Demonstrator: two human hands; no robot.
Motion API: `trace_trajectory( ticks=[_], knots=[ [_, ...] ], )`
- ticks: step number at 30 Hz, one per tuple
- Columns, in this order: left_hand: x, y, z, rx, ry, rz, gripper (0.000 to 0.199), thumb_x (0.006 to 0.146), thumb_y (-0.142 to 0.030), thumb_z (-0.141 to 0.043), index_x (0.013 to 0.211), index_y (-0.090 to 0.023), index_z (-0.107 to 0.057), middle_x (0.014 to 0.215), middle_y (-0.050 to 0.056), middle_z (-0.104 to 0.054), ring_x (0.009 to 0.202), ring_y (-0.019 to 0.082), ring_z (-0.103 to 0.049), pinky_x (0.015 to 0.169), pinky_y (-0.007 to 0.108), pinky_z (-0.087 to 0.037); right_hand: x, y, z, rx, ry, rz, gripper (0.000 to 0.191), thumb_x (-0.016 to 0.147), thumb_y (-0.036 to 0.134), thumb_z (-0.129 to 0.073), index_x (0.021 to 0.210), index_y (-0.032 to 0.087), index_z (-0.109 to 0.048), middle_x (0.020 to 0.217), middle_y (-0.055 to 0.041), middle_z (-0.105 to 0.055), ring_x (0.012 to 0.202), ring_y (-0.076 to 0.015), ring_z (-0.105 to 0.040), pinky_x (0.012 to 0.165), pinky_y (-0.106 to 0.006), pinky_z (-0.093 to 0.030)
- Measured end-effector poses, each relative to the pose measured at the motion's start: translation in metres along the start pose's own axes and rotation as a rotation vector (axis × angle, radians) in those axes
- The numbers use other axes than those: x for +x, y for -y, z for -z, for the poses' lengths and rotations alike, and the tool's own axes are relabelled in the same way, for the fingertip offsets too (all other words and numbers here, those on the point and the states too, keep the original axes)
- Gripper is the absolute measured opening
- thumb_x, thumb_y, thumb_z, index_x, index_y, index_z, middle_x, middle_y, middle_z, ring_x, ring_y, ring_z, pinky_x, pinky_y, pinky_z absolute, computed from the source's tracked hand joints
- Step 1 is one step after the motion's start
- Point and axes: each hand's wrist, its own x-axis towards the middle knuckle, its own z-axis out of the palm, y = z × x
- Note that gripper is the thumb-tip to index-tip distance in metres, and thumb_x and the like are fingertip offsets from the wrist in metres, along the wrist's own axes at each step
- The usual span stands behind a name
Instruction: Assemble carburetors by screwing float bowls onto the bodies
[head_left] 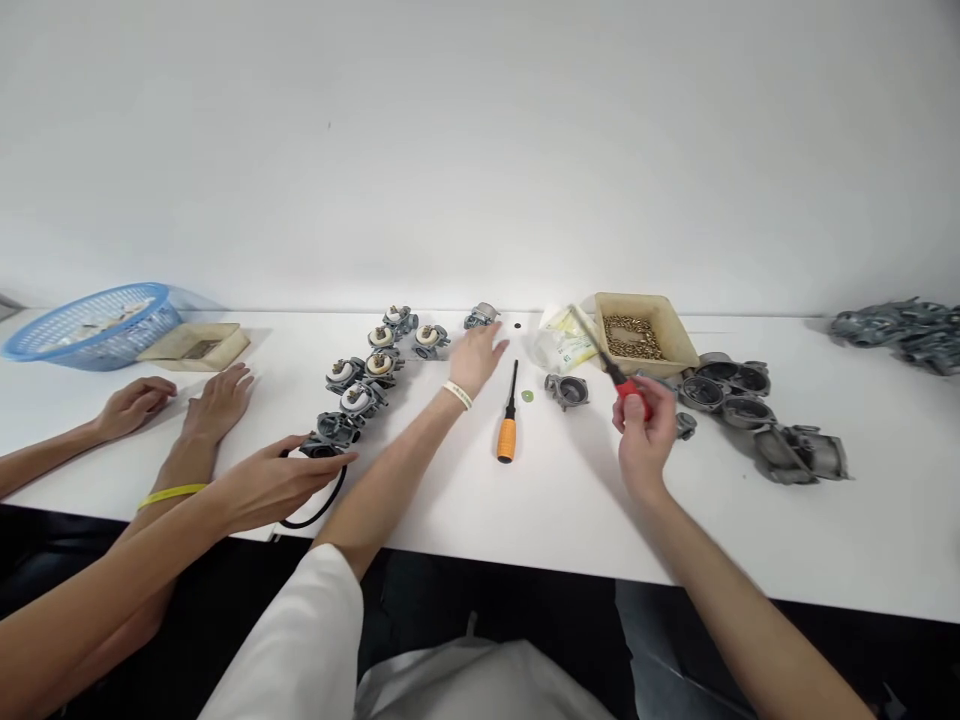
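My left hand (478,358), with a pale wristband, reaches to the back of the table. Its fingers are stretched out and the thumb is apart. Just beyond the fingertips stands a small metal carburetor (481,314); whether they touch it I cannot tell. My right hand (646,430) is closed round the red handle of a screwdriver (624,383), its shaft slanting up and left. Between my hands lies an orange-handled screwdriver (507,437). Close to it are a small green disc (527,396) and a carburetor body (568,391).
Brass parts fill a cream tray (686,355) beside a plastic bag (559,345). More carburetor bodies (748,411) stand right. Several carburetors with white floats (362,399) are left, where another person's hand (277,485) touches one. A blue basket (146,335) stands farther left, near more hands.
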Motion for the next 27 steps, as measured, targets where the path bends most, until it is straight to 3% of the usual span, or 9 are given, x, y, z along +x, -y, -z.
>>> trace_trajectory(
  ticks=[3,6,11,14,17,23,27],
  knots=[
    [-0.03,-0.041,-0.024,-0.032,0.099,-0.275,0.041,0.101,-0.04,-0.053,0.139,-0.026,-0.057,0.141,0.008,-0.06,0.135,0.022,-0.051,0.113,0.031,-0.038,0.01,0.003,0.005,0.155,-0.104,-0.023,0.044,0.098,0.053,-0.049,0.134,0.029,-0.04,0.095,-0.0024,-0.054,0.071,-0.0118,-0.052,0.055,-0.024,-0.04],
    [-0.046,-0.067,-0.052,-0.002,0.178,-0.391,0.059,0.09,-0.042,-0.07,0.143,-0.023,-0.052,0.146,0.012,-0.054,0.137,0.027,-0.047,0.112,0.037,-0.04,0.016,-0.001,0.009,0.258,-0.141,-0.054,0.043,0.092,0.053,-0.059,0.124,0.025,-0.047,0.093,-0.0026,-0.056,0.071,-0.0109,-0.053,0.051,-0.022,-0.038],
    [-0.046,-0.068,-0.073,0.074,0.217,-0.404,0.058,0.086,-0.03,-0.076,0.138,-0.017,-0.054,0.126,0.014,-0.062,0.125,0.031,-0.052,0.104,0.044,-0.042,0.019,-0.012,0.007,0.328,-0.202,-0.062,0.048,0.086,0.059,-0.065,0.112,0.021,-0.052,0.085,-0.0003,-0.057,0.063,-0.0083,-0.05,0.045,-0.019,-0.032],
    [-0.049,-0.063,-0.068,0.067,0.192,-0.379,0.054,0.087,-0.033,-0.074,0.134,-0.015,-0.055,0.124,0.014,-0.061,0.122,0.032,-0.053,0.104,0.046,-0.041,0.017,-0.012,0.005,0.327,-0.172,-0.063,0.052,0.083,0.061,-0.069,0.113,0.021,-0.054,0.084,0.0001,-0.059,0.062,-0.008,-0.051,0.045,-0.018,-0.033],
    [-0.06,-0.062,-0.052,0.022,0.143,-0.358,0.057,0.088,-0.042,-0.072,0.136,-0.018,-0.053,0.127,0.012,-0.059,0.123,0.03,-0.052,0.105,0.044,-0.042,0.012,-0.009,0.004,0.298,-0.133,-0.061,0.054,0.081,0.058,-0.072,0.116,0.021,-0.057,0.084,-0.0001,-0.06,0.063,-0.0077,-0.052,0.047,-0.018,-0.035],
    [-0.108,-0.042,-0.011,-0.427,-0.05,-0.337,0.063,0.085,-0.036,-0.075,0.141,-0.026,-0.049,0.126,0.009,-0.053,0.114,0.025,-0.058,0.095,0.034,-0.051,0.004,-0.008,0.002,0.24,-0.075,-0.042,0.052,0.082,0.056,-0.072,0.117,0.02,-0.058,0.083,-0.0005,-0.06,0.061,-0.0086,-0.052,0.047,-0.02,-0.037],
    [-0.128,-0.014,-0.016,-0.499,-0.036,-0.228,0.061,0.082,-0.036,-0.079,0.137,-0.029,-0.055,0.127,0.009,-0.052,0.116,0.026,-0.058,0.098,0.036,-0.051,-0.002,-0.008,-0.001,0.194,-0.023,-0.036,0.048,0.083,0.054,-0.072,0.116,0.02,-0.062,0.08,-0.0007,-0.06,0.061,-0.0102,-0.052,0.048,-0.022,-0.038]
  ],
)
